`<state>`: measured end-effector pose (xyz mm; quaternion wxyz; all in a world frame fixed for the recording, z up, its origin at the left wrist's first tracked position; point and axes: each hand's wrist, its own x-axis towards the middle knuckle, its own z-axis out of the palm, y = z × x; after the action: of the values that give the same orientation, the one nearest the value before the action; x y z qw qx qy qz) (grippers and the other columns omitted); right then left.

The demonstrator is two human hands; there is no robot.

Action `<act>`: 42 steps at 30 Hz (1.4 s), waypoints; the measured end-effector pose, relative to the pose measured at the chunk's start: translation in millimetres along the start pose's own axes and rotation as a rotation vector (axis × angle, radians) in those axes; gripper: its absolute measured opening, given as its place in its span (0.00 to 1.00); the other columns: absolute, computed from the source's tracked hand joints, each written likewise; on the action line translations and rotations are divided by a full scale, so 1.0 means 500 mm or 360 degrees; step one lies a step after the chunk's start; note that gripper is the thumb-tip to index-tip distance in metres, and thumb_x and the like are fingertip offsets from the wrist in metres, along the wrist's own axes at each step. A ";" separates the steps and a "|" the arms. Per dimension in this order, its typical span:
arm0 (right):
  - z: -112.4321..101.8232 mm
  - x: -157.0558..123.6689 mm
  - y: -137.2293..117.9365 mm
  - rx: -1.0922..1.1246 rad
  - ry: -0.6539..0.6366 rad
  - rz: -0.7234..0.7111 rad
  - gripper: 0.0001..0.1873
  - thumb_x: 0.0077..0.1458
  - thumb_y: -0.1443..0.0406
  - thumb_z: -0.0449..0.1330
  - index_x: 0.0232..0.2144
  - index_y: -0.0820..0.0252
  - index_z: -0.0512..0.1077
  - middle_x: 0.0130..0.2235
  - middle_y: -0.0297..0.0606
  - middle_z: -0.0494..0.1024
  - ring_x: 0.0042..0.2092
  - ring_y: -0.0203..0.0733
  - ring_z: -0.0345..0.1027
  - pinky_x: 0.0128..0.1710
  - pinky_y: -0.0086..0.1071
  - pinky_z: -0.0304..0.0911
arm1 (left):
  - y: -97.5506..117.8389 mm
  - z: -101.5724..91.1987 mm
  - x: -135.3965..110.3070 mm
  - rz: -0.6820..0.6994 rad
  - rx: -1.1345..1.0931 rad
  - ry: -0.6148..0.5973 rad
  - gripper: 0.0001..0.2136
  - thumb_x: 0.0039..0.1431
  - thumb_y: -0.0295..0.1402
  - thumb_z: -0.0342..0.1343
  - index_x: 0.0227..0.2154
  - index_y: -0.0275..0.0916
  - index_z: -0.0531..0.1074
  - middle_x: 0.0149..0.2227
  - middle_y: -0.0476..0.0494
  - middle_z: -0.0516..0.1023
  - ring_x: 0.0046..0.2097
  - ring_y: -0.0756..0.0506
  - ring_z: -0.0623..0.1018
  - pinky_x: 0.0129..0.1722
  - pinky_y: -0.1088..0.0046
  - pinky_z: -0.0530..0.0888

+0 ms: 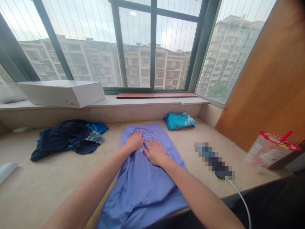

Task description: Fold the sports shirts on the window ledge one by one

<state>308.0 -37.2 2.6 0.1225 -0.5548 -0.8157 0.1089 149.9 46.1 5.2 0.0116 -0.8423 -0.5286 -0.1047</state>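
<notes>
A lavender garment (143, 184) lies spread lengthwise on the beige stone counter (47, 184), its near end hanging over the front edge. My left hand (134, 141) rests flat on the cloth near its far end, fingers stretched out. My right hand (154, 152) lies flat just beside it, fingers spread, almost touching the left one. Both palms press on the fabric and neither hand holds anything.
A dark navy and blue clothes pile (68, 137) lies at the left. A folded teal garment (179, 121) sits at the back right. A white box (62, 93) rests on the window ledge. A blurred device (214, 160) with a white cable and a red-lidded plastic cup (270, 151) stand at the right.
</notes>
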 end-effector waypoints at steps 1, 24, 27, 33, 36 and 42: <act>-0.002 -0.001 0.000 0.0007 0.0001 0.0000 0.32 0.69 0.52 0.44 0.69 0.60 0.56 0.71 0.50 0.52 0.71 0.54 0.44 0.69 0.51 0.41 | -0.022 -0.001 -0.002 -0.0128 0.0057 -0.0026 0.22 0.68 0.34 0.43 0.59 0.28 0.67 0.61 0.23 0.69 0.64 0.31 0.68 0.61 0.51 0.64; -0.051 0.003 0.054 0.0203 -0.0251 -0.0203 0.34 0.69 0.49 0.44 0.69 0.56 0.54 0.73 0.46 0.45 0.73 0.53 0.37 0.70 0.50 0.38 | -0.108 0.006 -0.032 -0.0315 0.0266 -0.0353 0.35 0.68 0.51 0.37 0.71 0.34 0.48 0.72 0.28 0.45 0.72 0.29 0.50 0.66 0.48 0.53; -0.056 0.004 0.064 0.0183 -0.0238 -0.0228 0.33 0.69 0.50 0.45 0.69 0.58 0.54 0.73 0.49 0.46 0.73 0.53 0.38 0.70 0.49 0.37 | -0.119 0.009 -0.015 -0.0249 0.0278 -0.0348 0.35 0.68 0.50 0.37 0.71 0.33 0.49 0.72 0.29 0.45 0.72 0.30 0.50 0.67 0.49 0.52; -0.042 0.004 0.063 0.0176 -0.0170 -0.0235 0.32 0.70 0.50 0.45 0.68 0.58 0.56 0.72 0.47 0.47 0.73 0.52 0.39 0.71 0.49 0.37 | -0.110 0.009 -0.014 -0.0201 0.0258 -0.0229 0.33 0.68 0.47 0.39 0.69 0.31 0.53 0.71 0.29 0.50 0.71 0.30 0.52 0.66 0.48 0.55; -0.034 0.004 0.062 0.0151 -0.0129 -0.0212 0.32 0.69 0.51 0.45 0.68 0.59 0.57 0.72 0.48 0.48 0.72 0.53 0.40 0.70 0.50 0.39 | -0.077 -0.009 -0.036 -0.0018 0.0288 0.0007 0.30 0.69 0.44 0.38 0.66 0.27 0.59 0.69 0.26 0.56 0.70 0.31 0.55 0.67 0.47 0.53; -0.032 0.002 0.058 0.0127 -0.0083 -0.0189 0.32 0.70 0.51 0.45 0.68 0.58 0.57 0.72 0.50 0.49 0.72 0.53 0.41 0.70 0.50 0.40 | 0.008 -0.047 -0.162 0.0401 0.0127 -0.0066 0.29 0.70 0.50 0.41 0.67 0.40 0.60 0.68 0.38 0.62 0.69 0.36 0.61 0.68 0.49 0.54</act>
<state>338.1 -25.0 8.5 0.1293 -0.4972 -0.8450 0.1483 115.6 -30.5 13.2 0.0474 -0.9029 -0.4224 -0.0640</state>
